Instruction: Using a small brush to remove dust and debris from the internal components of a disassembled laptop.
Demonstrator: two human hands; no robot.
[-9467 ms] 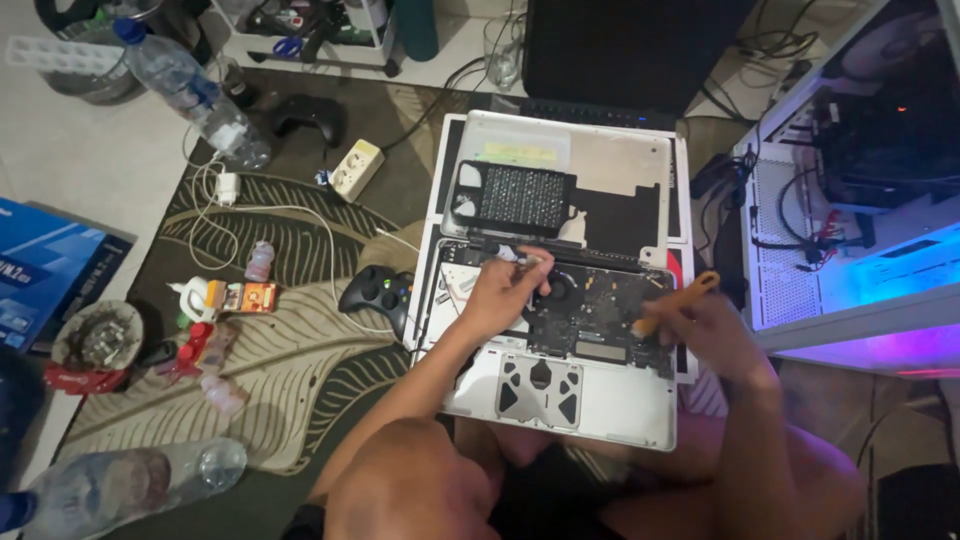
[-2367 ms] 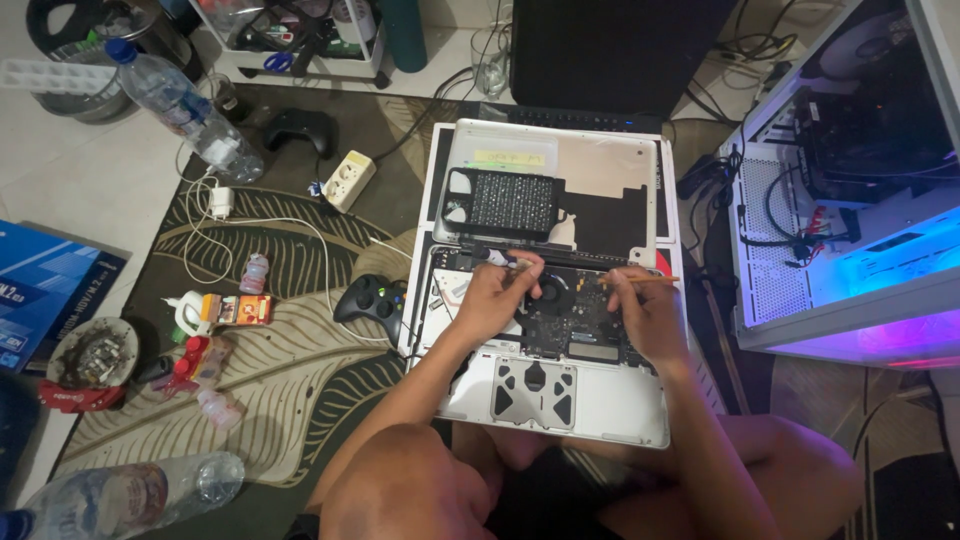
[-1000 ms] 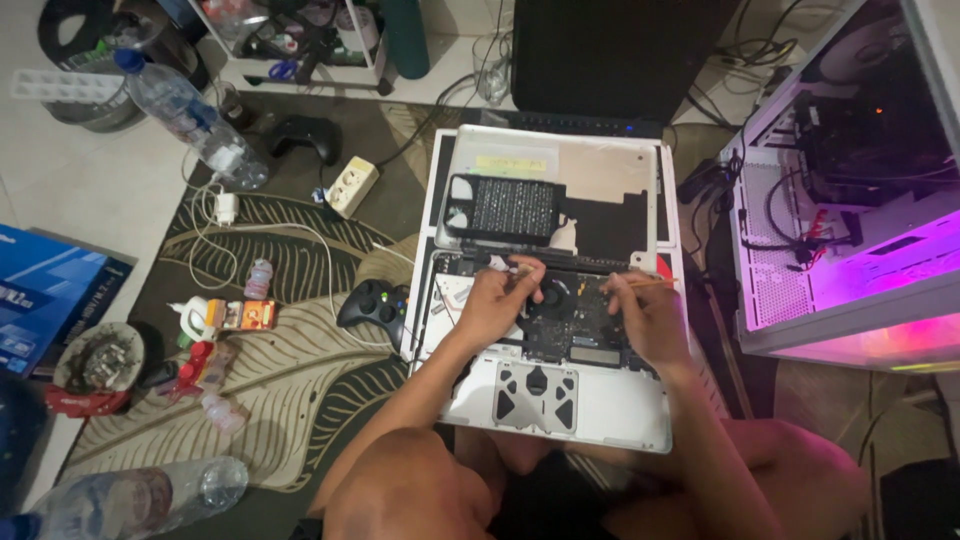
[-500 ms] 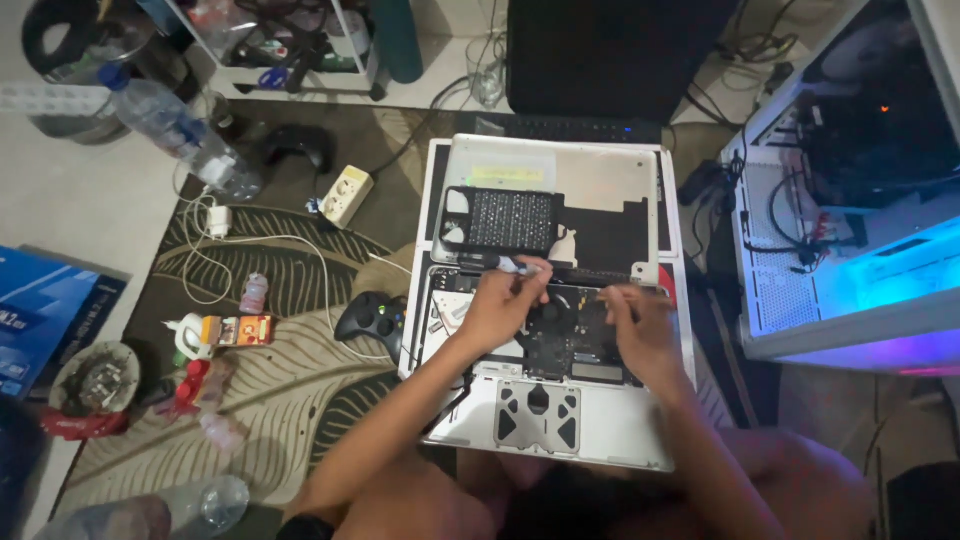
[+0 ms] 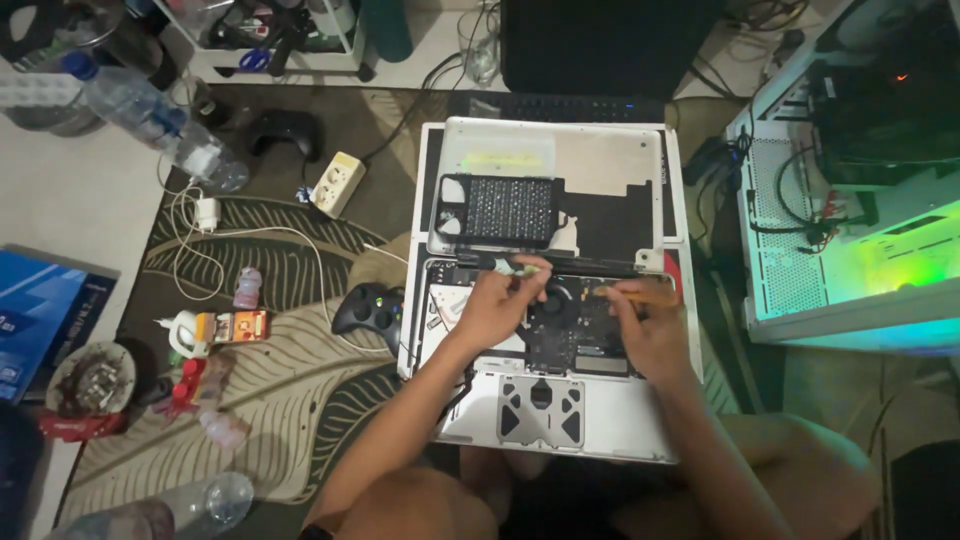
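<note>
Head view looks straight down at a patterned rug [image 5: 290, 390] full of small things, and many of them are hard to read. At the far left a blue box [image 5: 40, 310] is cut by the picture edge, and a plastic bottle [image 5: 160, 125] lies above it; another bottle [image 5: 190, 505] at the bottom left is only partly in view. A white charger with its cable [image 5: 250, 245] curls over the rug toward a power strip [image 5: 336, 183], and a black game controller [image 5: 368, 310] lies just beside the left edge of the opened laptop [image 5: 545, 410]. This edge leaves very little free room; the open room is more on the rug, lower left. The laptop lies bottom up, its inner boards are exposed, and a dark part with fine holes [image 5: 497, 210] lies on its upper half. The left hand [image 5: 500, 305] is over the boards, fingers pressed together on a small pale tool [image 5: 510, 266] whose tip points left. The right hand [image 5: 650, 335] is near it, to the right, pinching an orange stick [image 5: 635, 293]; what the stick touches I cannot tell. Both forearms hide the lower part of the boards. At the right, well apart, a white computer case [image 5: 800, 260] glows green and is cut by the edge.
</note>
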